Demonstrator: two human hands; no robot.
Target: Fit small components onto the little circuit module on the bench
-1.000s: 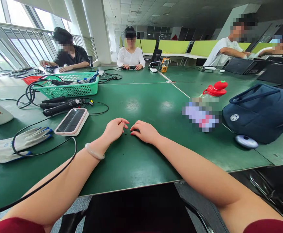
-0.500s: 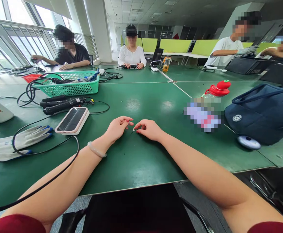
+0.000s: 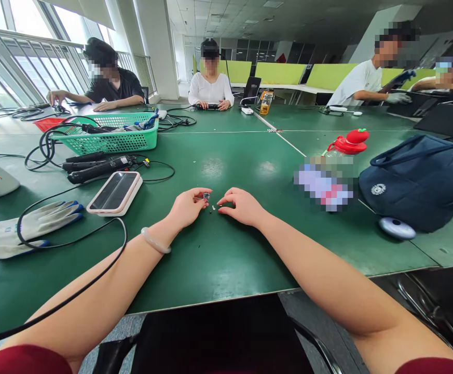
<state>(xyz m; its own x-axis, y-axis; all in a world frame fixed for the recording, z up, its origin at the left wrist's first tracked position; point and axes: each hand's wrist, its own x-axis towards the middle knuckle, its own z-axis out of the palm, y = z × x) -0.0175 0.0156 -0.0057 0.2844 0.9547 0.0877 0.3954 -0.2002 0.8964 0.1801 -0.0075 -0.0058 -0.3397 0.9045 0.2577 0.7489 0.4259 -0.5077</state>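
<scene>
My left hand [image 3: 187,206] rests on the green table [image 3: 218,249] and pinches a tiny dark part [image 3: 206,196] between thumb and fingertips. My right hand [image 3: 241,206] lies just to its right, fingers curled down onto the table, fingertips beside a small pale piece [image 3: 213,208] that lies between the two hands. What, if anything, the right fingers hold is too small to make out. A pale bangle [image 3: 155,241] circles my left wrist.
A phone on a white box [image 3: 115,193], white gloves [image 3: 12,234] and black cables lie to the left, with black tools [image 3: 94,167] and a green basket [image 3: 111,135] behind. A bottle [image 3: 329,171], navy bag [image 3: 421,179] and small white disc [image 3: 394,227] stand right. Other people sit at the far side.
My left hand has lifted its fingertips from the table and now pinches a tiny dark part. My right hand has shifted slightly right, curled over the table.
</scene>
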